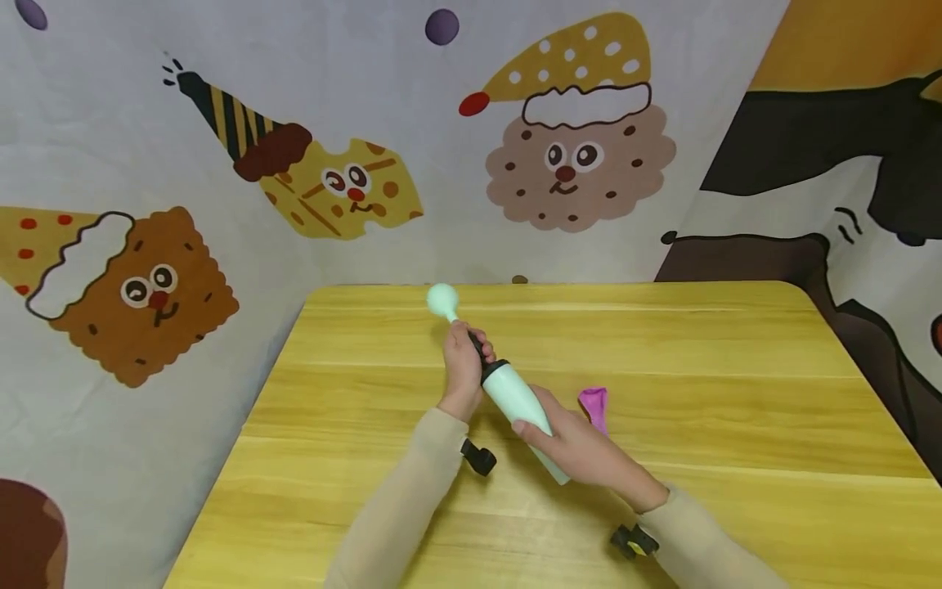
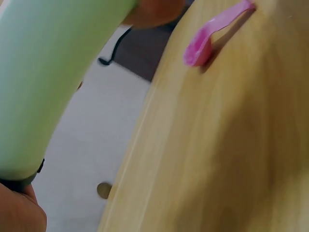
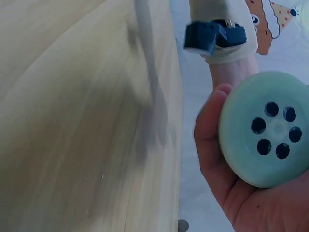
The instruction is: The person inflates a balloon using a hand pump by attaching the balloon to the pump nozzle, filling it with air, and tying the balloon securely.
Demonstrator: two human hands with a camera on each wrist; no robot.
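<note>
Both hands hold a mint-green balloon pump (image 1: 518, 399) with a black collar, slanting above the table. My left hand (image 1: 463, 360) curls round the pump's black nozzle (image 1: 477, 347) and the neck of a mint-green balloon (image 1: 443, 300). The balloon's small, rounded end sticks out beyond the fingers; its neck is mostly hidden. My right hand (image 1: 577, 442) grips the barrel from the right, thumb across its upper side. In the right wrist view the pump's round end (image 3: 277, 169), with several dark holes, faces the camera. A limp pink balloon (image 1: 594, 406) lies on the table just beyond the right hand.
The wooden table (image 1: 736, 368) reaches back to a cloth backdrop (image 1: 441, 123) printed with cartoon biscuits and cheese in party hats. A black wrist device (image 1: 478, 457) is strapped at the left sleeve, another black device (image 1: 634, 541) at the right one.
</note>
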